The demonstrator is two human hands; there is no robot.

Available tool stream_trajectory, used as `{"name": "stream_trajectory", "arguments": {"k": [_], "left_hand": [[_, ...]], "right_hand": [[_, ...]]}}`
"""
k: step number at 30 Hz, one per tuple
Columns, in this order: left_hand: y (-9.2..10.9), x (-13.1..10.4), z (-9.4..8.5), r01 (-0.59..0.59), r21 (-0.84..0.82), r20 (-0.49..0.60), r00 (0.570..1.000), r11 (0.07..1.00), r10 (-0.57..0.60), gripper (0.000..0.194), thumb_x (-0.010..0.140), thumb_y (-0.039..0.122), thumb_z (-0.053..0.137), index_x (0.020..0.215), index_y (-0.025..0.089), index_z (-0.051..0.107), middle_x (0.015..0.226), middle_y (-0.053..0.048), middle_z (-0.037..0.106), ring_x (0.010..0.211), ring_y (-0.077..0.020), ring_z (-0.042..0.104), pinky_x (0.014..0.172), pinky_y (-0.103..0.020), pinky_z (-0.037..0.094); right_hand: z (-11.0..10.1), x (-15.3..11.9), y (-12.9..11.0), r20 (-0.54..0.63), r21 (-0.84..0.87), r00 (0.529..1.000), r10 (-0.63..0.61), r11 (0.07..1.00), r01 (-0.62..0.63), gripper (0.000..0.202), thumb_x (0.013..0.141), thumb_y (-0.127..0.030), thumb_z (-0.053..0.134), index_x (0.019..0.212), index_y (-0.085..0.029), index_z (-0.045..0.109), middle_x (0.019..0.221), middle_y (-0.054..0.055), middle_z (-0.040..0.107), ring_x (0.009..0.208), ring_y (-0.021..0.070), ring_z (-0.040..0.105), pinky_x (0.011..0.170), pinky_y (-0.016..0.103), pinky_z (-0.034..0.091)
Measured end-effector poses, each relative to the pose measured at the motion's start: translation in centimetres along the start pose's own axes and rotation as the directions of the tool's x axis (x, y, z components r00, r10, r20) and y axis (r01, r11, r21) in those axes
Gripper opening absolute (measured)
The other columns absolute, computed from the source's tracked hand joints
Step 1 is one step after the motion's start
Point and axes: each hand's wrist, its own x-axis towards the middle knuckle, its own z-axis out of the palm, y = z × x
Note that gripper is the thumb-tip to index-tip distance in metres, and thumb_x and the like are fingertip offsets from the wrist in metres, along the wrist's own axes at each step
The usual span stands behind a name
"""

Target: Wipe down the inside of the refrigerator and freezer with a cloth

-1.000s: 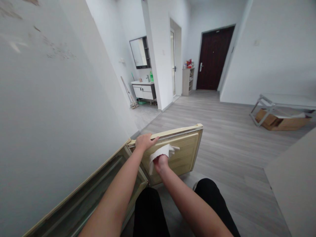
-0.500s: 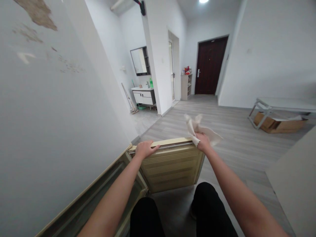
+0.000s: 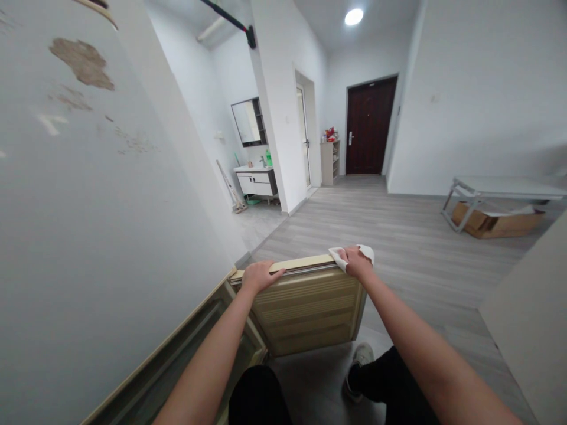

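A yellowed refrigerator door (image 3: pixel 310 313) stands open low in front of me, its ribbed inner side facing me. My left hand (image 3: pixel 260 276) grips the door's top edge near the hinge end, fingers over the far side and thumb on the near side. At the door's outer top corner, my right hand (image 3: pixel 357 263) is closed on a white cloth (image 3: pixel 367 252) and presses it against the edge. Part of the cloth is hidden under the fingers. To the left, the open refrigerator compartment (image 3: pixel 195 336) shows below the refrigerator's pale, stained front (image 3: pixel 88 195).
My shoe (image 3: pixel 363 354) is on the floor just beyond the door's lower corner. A low table (image 3: pixel 509 186) with a cardboard box (image 3: pixel 500 223) under it stands right. Farther off are a washbasin cabinet (image 3: pixel 256 182), a mop (image 3: pixel 230 189), a small shelf (image 3: pixel 330 162) and a dark door (image 3: pixel 371 127).
My right hand has brought the loosely flapping cloth down onto the door's corner, where it is now folded over the edge. The left hand keeps its hold. My right leg has shifted, showing the shoe.
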Motion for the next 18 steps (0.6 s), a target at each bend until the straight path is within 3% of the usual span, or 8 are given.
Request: {"name": "stream_trajectory", "arguments": {"k": [2, 4, 7, 9, 12, 15, 18], "left_hand": [[-0.1, 0.0, 0.1, -0.008, -0.002, -0.008, 1.0, 1.0, 0.008, 0.063, 0.091, 0.073, 0.03, 0.098, 0.023, 0.068, 0.102, -0.01, 0.074, 0.094, -0.0278, 0.069, 0.075, -0.035, 0.046], [-0.1, 0.1, 0.3, -0.013, -0.002, -0.017, 1.0, 1.0, 0.013, 0.064, 0.091, 0.074, 0.03, 0.097, 0.023, 0.068, 0.102, -0.01, 0.074, 0.094, -0.0277, 0.069, 0.074, -0.035, 0.045], [-0.2, 0.1, 0.5, -0.013, 0.001, -0.027, 1.0, 1.0, 0.013, 0.065, 0.091, 0.074, 0.029, 0.097, 0.023, 0.068, 0.101, -0.01, 0.075, 0.093, -0.0278, 0.069, 0.073, -0.035, 0.045], [-0.3, 0.1, 0.6, -0.014, 0.003, -0.03, 0.999, 1.0, 0.014, 0.066, 0.091, 0.075, 0.028, 0.098, 0.023, 0.068, 0.101, -0.011, 0.075, 0.092, -0.0283, 0.069, 0.073, -0.035, 0.045], [-0.4, 0.2, 0.7, -0.013, 0.001, -0.029, 0.999, 1.0, 0.013, 0.067, 0.09, 0.076, 0.028, 0.098, 0.024, 0.068, 0.101, -0.011, 0.075, 0.092, -0.0287, 0.069, 0.072, -0.035, 0.045], [-0.3, 0.4, 0.7, -0.007, -0.005, -0.023, 1.0, 1.0, 0.007, 0.066, 0.09, 0.076, 0.029, 0.098, 0.024, 0.068, 0.102, -0.01, 0.075, 0.093, -0.0283, 0.069, 0.073, -0.035, 0.046], [-0.3, 0.5, 0.6, 0.009, -0.009, -0.021, 1.0, 1.0, -0.009, 0.066, 0.089, 0.076, 0.029, 0.098, 0.024, 0.069, 0.102, -0.01, 0.075, 0.093, -0.028, 0.069, 0.074, -0.035, 0.046]], "right_hand": [[1.4, -1.0, 0.5, -0.184, 0.037, 0.98, -0.074, 0.996, 0.082, 0.05, 0.104, -0.039, 0.028, 0.088, -0.018, 0.071, 0.096, 0.012, 0.069, 0.098, 0.0239, 0.061, 0.09, 0.036, 0.047], [3.1, -2.0, 1.0, -0.386, 0.085, 0.912, -0.136, 0.98, 0.182, 0.049, 0.104, -0.036, 0.027, 0.091, -0.017, 0.071, 0.097, 0.012, 0.069, 0.104, 0.0241, 0.059, 0.1, 0.04, 0.045], [5.9, -3.3, 1.5, -0.58, 0.137, 0.8, -0.152, 0.95, 0.28, 0.044, 0.104, -0.034, 0.032, 0.117, -0.016, 0.069, 0.118, 0.013, 0.067, 0.126, 0.0257, 0.051, 0.116, 0.049, 0.034], [7.4, -4.2, 1.6, -0.626, 0.159, 0.769, -0.131, 0.944, 0.29, 0.042, 0.104, -0.033, 0.035, 0.132, -0.019, 0.063, 0.133, 0.012, 0.062, 0.138, 0.0262, 0.041, 0.12, 0.053, 0.028], [8.9, -5.3, 1.1, -0.635, 0.187, 0.765, -0.101, 0.942, 0.28, 0.044, 0.105, -0.029, 0.035, 0.144, -0.026, 0.054, 0.148, 0.009, 0.052, 0.147, 0.0257, 0.032, 0.121, 0.055, 0.025], [9.7, -6.4, 0.4, -0.626, 0.228, 0.777, -0.063, 0.939, 0.259, 0.048, 0.105, -0.027, 0.034, 0.152, -0.029, 0.045, 0.159, 0.007, 0.039, 0.151, 0.0256, 0.026, 0.122, 0.055, 0.023], [11.0, -8.2, -0.2, -0.57, 0.289, 0.821, -0.046, 0.924, 0.252, 0.05, 0.105, -0.029, 0.033, 0.154, -0.03, 0.04, 0.164, 0.006, 0.029, 0.152, 0.0251, 0.025, 0.124, 0.053, 0.023]]}}
